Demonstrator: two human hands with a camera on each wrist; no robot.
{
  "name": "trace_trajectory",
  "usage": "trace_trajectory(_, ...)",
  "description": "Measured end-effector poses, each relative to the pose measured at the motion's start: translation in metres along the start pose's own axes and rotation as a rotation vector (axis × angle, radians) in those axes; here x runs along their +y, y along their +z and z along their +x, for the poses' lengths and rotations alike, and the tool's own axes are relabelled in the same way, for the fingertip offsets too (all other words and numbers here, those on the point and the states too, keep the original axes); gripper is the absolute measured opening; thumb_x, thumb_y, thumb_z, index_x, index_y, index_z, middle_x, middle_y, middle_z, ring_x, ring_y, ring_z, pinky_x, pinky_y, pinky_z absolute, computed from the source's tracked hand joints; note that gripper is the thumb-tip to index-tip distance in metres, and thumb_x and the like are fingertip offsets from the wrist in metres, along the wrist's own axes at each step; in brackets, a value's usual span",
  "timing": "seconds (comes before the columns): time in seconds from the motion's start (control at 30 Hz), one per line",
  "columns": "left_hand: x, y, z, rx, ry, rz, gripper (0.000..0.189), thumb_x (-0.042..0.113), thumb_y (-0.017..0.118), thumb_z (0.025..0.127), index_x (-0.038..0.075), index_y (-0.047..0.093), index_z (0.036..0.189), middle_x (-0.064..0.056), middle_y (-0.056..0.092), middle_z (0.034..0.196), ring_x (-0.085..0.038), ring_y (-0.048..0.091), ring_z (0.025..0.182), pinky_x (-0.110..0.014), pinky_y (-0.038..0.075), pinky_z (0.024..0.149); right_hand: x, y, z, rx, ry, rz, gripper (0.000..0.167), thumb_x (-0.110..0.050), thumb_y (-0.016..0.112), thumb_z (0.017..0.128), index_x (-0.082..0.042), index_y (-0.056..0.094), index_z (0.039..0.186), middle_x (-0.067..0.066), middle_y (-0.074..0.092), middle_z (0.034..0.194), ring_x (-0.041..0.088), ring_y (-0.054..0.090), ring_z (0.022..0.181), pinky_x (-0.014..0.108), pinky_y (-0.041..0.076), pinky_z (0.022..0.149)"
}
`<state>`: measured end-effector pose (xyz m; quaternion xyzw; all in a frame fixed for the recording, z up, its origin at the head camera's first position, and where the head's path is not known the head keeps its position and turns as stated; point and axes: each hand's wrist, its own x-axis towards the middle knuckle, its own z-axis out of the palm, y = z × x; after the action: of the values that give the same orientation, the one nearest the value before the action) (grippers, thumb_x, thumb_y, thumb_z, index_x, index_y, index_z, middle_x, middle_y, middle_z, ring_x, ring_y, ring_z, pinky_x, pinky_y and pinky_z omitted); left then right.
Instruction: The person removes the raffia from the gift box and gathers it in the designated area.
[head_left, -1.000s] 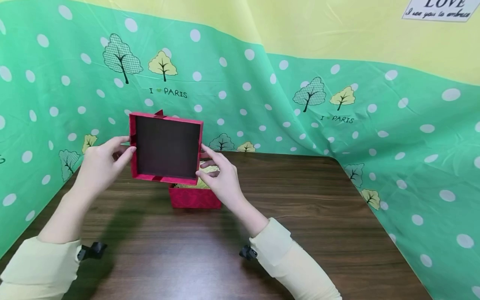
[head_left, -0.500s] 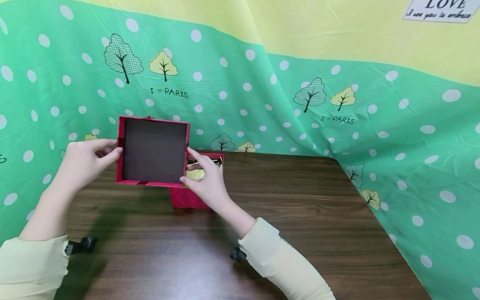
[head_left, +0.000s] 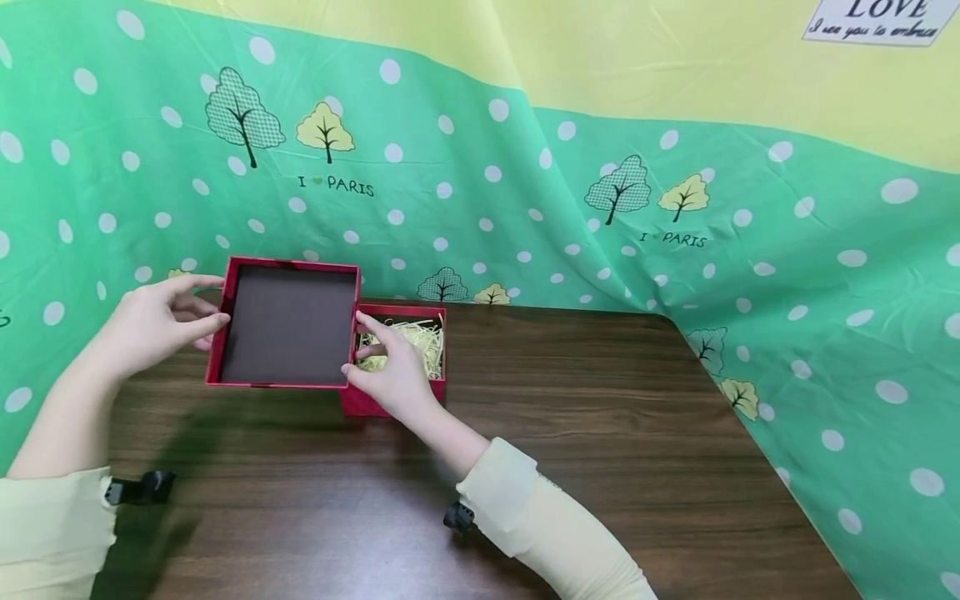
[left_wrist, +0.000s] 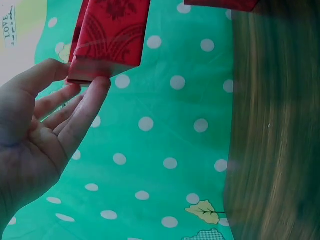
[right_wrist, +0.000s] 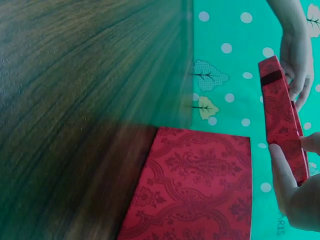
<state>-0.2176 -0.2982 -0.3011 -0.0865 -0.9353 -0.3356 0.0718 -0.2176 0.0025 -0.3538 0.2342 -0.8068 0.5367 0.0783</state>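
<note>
Between my two hands is a red box lid, its dark inside facing me and its outside patterned. My left hand pinches the lid's left edge between thumb and fingers; the left wrist view shows that grip at the corner of the lid. On the opposite edge my right hand pinches with thumb and forefinger. Behind and to the right of the lid stands a red patterned box holding pale yellow shredded paper. The lid and right hand cover part of the box.
The dark wooden table carries the box near its back edge. A green polka-dot cloth with printed trees hangs behind and along both sides. A black wrist camera sits at my left cuff.
Both hands have carried the lid left and somewhat down, tipping it back. More of the box and its shredded paper now shows to the right of the lid.
</note>
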Motion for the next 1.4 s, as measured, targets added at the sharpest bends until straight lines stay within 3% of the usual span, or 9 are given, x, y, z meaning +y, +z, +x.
trace_trajectory(0.03, -0.002, -0.001, 0.001, -0.018, -0.003, -0.001, 0.06, 0.029, 0.067, 0.088, 0.006, 0.042, 0.138, -0.023, 0.065, 0.106, -0.014, 0.068, 0.063, -0.017, 0.05, 0.06, 0.0, 0.002, 0.0, 0.003, 0.008, 0.018, 0.065, -0.006, 0.077, 0.076, -0.017, 0.052, 0.135, 0.002, 0.063, 0.121, 0.01, 0.068, 0.087, 0.016, 0.048, 0.054)
trace_trajectory(0.2, -0.011, -0.006, 0.003, -0.074, -0.032, -0.028, 0.061, 0.03, 0.065, 0.09, 0.004, 0.04, 0.139, -0.027, 0.06, 0.114, -0.018, 0.069, 0.066, -0.018, 0.051, 0.062, 0.0, 0.009, -0.002, -0.014, 0.005, 0.027, 0.064, -0.009, 0.078, 0.075, -0.02, 0.053, 0.133, -0.002, 0.062, 0.123, 0.009, 0.067, 0.09, 0.016, 0.045, 0.049)
trace_trajectory(0.43, -0.024, -0.008, 0.005, -0.118, -0.062, -0.028, 0.063, 0.032, 0.065, 0.089, 0.003, 0.041, 0.14, -0.021, 0.053, 0.121, -0.018, 0.069, 0.067, -0.017, 0.05, 0.064, 0.001, 0.018, -0.005, -0.09, -0.019, -0.017, 0.073, -0.012, 0.08, 0.074, -0.017, 0.047, 0.139, 0.001, 0.055, 0.127, 0.009, 0.066, 0.093, 0.025, 0.05, 0.079)
trace_trajectory(0.63, -0.038, -0.008, 0.005, -0.165, -0.068, -0.049, 0.062, 0.032, 0.064, 0.09, 0.002, 0.041, 0.139, -0.021, 0.051, 0.122, -0.019, 0.07, 0.068, -0.019, 0.052, 0.064, 0.005, 0.026, -0.008, -0.143, 0.033, 0.014, 0.076, -0.012, 0.08, 0.075, -0.016, 0.044, 0.141, 0.002, 0.049, 0.134, 0.011, 0.064, 0.097, 0.014, 0.051, 0.068)
trace_trajectory(0.87, -0.052, -0.005, 0.001, -0.159, -0.077, -0.093, 0.067, 0.03, 0.069, 0.087, 0.009, 0.037, 0.142, -0.007, 0.052, 0.11, -0.022, 0.069, 0.07, -0.026, 0.056, 0.064, 0.006, 0.034, -0.013, -0.18, 0.065, 0.108, 0.078, -0.007, 0.079, 0.075, -0.019, 0.042, 0.142, 0.002, 0.051, 0.13, 0.02, 0.065, 0.1, 0.014, 0.052, 0.067)
trace_trajectory(1.17, -0.065, -0.004, -0.002, -0.188, -0.08, -0.103, 0.069, 0.032, 0.067, 0.088, 0.003, 0.033, 0.141, -0.023, 0.046, 0.123, -0.023, 0.069, 0.069, -0.03, 0.056, 0.061, 0.006, 0.045, -0.022, -0.235, 0.009, -0.019, 0.083, -0.01, 0.08, 0.074, -0.017, 0.037, 0.145, 0.001, 0.04, 0.145, 0.004, 0.065, 0.09, 0.01, 0.05, 0.067)
trace_trajectory(1.4, -0.07, -0.004, -0.006, -0.258, -0.085, -0.124, 0.068, 0.032, 0.064, 0.09, 0.004, 0.03, 0.142, -0.025, 0.042, 0.129, -0.024, 0.069, 0.072, -0.033, 0.057, 0.063, 0.012, 0.051, -0.028, -0.233, -0.01, -0.058, 0.081, -0.007, 0.08, 0.074, -0.013, 0.039, 0.144, 0.0, 0.043, 0.143, 0.007, 0.063, 0.102, 0.008, 0.05, 0.065)
